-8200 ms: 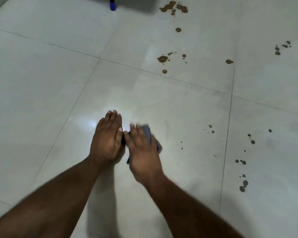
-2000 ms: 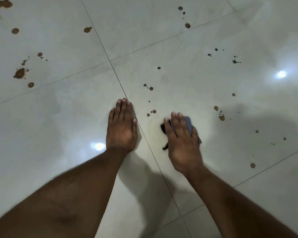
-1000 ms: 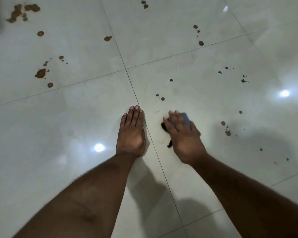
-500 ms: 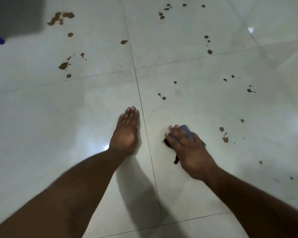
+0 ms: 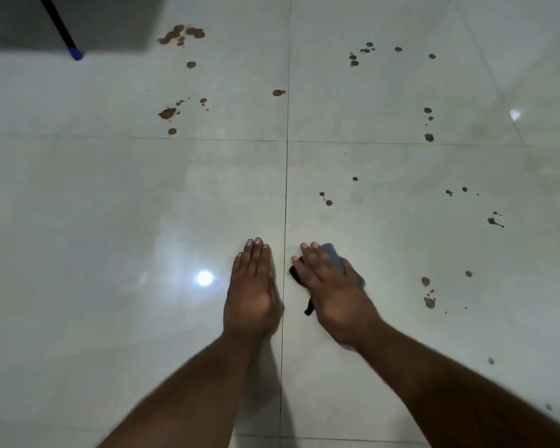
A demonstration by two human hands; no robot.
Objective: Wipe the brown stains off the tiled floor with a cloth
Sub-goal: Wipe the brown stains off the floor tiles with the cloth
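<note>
Right hand [image 5: 332, 287] flat on the cloth [image 5: 332, 258], fingers straight, pressing it to the tiled floor [image 5: 110, 205] just right of the grout line. Left hand [image 5: 251, 292] spread flat on the tile beside it, holding nothing, bracing. Cloth grey-blue, soft and limp, light, a dark strip trailing near the thumb; probably best pinned under the whole palm, not pinched at an edge. Glossy tile, likely slick under a damp rag. Nearest brown stains [image 5: 429, 294] well to the right. No labels or writing readable.
</note>
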